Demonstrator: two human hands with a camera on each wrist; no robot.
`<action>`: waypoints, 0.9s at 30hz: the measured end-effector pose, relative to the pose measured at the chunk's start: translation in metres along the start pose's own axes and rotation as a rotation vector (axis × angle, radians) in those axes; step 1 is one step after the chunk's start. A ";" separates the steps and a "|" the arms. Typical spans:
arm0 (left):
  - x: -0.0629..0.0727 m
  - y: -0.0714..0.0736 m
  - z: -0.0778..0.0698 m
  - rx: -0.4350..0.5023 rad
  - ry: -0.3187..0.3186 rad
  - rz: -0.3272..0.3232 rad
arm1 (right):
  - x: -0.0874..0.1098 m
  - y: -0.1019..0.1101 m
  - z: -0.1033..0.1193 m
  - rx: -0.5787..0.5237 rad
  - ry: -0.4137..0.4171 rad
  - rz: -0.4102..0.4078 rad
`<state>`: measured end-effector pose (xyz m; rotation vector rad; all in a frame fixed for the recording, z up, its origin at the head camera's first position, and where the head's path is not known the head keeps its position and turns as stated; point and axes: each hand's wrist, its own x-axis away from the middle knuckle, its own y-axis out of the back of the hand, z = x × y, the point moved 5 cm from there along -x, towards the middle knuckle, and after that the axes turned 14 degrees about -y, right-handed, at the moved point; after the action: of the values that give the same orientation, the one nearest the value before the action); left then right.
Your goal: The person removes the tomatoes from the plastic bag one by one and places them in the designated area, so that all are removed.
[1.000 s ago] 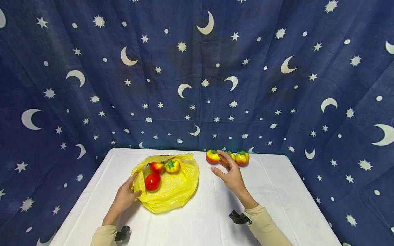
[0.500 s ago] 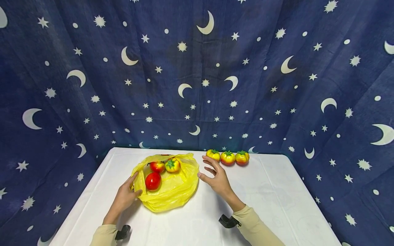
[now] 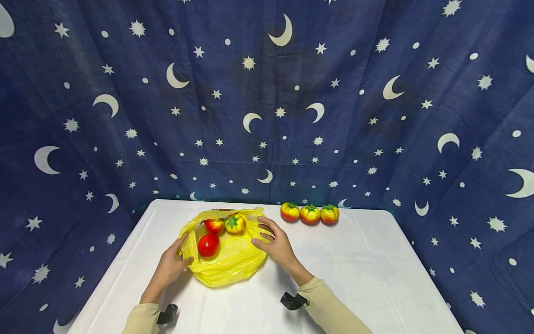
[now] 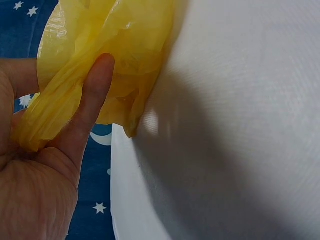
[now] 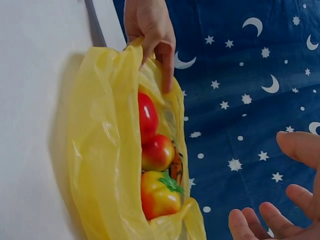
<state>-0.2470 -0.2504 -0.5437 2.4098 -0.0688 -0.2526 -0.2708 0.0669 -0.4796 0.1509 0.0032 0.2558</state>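
A yellow plastic bag (image 3: pixel 227 273) lies with its mouth spread on the white table. My left hand (image 3: pixel 170 266) grips its left side; in the left wrist view the gathered plastic (image 4: pixel 55 107) passes between thumb and fingers. Inside the bag are a red tomato (image 3: pixel 208 245), a red-and-yellow tomato (image 3: pixel 214 226) and a yellow-orange tomato (image 3: pixel 235 223) with green leaves on top. My right hand (image 3: pixel 278 248) holds nothing, its fingers apart and loosely bent, and overlaps the bag's right edge in the head view. The right wrist view shows its fingertips beside the bag mouth.
Three yellow-and-red tomatoes stand in a row along the table's back edge: a left one (image 3: pixel 289 212), a middle one (image 3: pixel 310 215) and a right one (image 3: pixel 329 215). A dark blue curtain (image 3: pixel 288 139) with moons and stars hangs behind the white tabletop (image 3: pixel 354 269).
My right hand has moved left and toward me, from the row of tomatoes to the right side of the bag. The left hand keeps its hold; the tomatoes have stayed put.
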 end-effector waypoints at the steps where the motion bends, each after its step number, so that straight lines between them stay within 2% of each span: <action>1: 0.000 0.000 0.000 -0.001 0.002 0.001 | -0.001 -0.002 -0.001 -0.005 -0.008 0.004; 13: 0.000 0.001 -0.001 0.002 -0.005 -0.006 | -0.015 -0.031 -0.015 -0.001 -0.071 0.034; 22: 0.000 0.001 -0.002 -0.015 -0.042 -0.029 | -0.036 -0.045 -0.016 0.009 -0.103 0.010; 27: 0.000 0.000 -0.002 -0.018 -0.044 -0.026 | -0.047 -0.050 -0.014 0.077 -0.128 -0.027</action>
<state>-0.2466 -0.2495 -0.5420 2.3889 -0.0546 -0.3165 -0.3040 0.0096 -0.5015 0.2437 -0.1116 0.2193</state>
